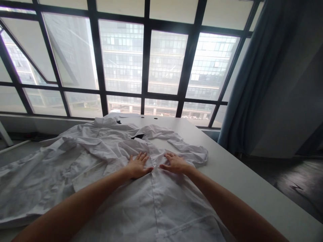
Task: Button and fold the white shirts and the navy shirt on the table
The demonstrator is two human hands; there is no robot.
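Backlit: hazy daylight through the window point(143, 64), glass near blown out. Room right of it dim. Soft shadows, wide-angle bending at edges.

White table point(242, 181), bare part at right. Large black-framed window point(146, 67) across the far side; buildings visible through it. Blue-grey curtain point(254, 80) hanging far right. Dark floor point(297, 188) near right.

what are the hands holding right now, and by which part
Nothing is gripped. The left hand and right hand lie flat, palms down, on the white shirt, either side of its button placket.
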